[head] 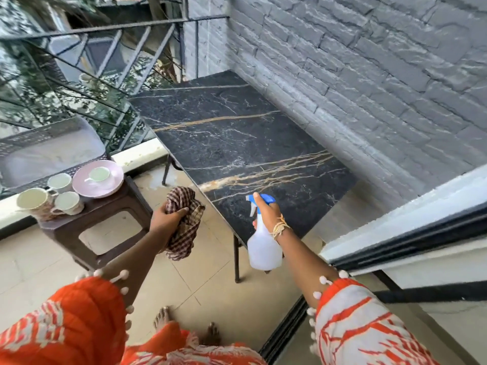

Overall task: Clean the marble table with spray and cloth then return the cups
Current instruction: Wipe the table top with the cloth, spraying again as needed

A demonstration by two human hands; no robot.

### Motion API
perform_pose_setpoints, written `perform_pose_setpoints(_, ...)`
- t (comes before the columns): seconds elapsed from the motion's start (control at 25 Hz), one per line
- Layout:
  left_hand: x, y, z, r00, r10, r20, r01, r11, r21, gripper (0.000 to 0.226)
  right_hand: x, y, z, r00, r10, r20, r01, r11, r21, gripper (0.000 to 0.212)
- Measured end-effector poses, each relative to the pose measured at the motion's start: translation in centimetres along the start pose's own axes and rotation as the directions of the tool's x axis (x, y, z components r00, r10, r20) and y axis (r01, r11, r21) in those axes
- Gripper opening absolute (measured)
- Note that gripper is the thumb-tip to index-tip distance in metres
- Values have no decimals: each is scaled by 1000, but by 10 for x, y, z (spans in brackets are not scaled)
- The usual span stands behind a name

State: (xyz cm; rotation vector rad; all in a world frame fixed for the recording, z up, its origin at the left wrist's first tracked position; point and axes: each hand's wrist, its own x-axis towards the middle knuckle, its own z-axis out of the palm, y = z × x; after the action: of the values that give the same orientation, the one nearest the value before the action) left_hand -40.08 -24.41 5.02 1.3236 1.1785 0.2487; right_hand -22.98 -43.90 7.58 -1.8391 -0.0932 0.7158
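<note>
A black marble table (pixel 237 133) with gold veins stands along the grey brick wall, its top bare. My right hand (pixel 267 213) grips the blue trigger head of a white spray bottle (pixel 263 248) over the table's near end. Left of the table's near corner, my left hand (pixel 168 218) holds a crumpled brown checked cloth (pixel 184 227). On a brown plastic stool (pixel 102 222) at the left stand several white cups (pixel 67 201). One more cup (pixel 99 174) sits on a pink plate (pixel 110 188).
A grey brick wall (pixel 369 88) runs along the table's right side. Behind the table, a metal railing (pixel 105 48) with glass closes the balcony edge. A wire chair (pixel 47 151) stands behind the stool. A black sliding-door track (pixel 395 246) lies at the right. My bare feet stand on beige tiles.
</note>
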Motion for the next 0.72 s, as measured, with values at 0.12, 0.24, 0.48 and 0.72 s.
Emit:
perform_pose_setpoints(0.12,17,2,-36,997,0,-73,-4,998,-57,37,20,-32,62,997,10,71,-12,999,32,35)
perform_pose_setpoints(0.24,44,6,-78,990,-18,-143,-2,990,-138,35,47,-54,137,993,-51,105,49,999,24,53)
perform_pose_setpoints(0.48,119,11,-175,970,-106,-219,55,972,-227,40,90,-96,292,980,-167,107,172,985,-34,24)
perform_pose_setpoints(0.72,189,29,-265,926,-191,-324,102,957,-272,40,124,-144,423,926,-307,222,358,900,-249,15)
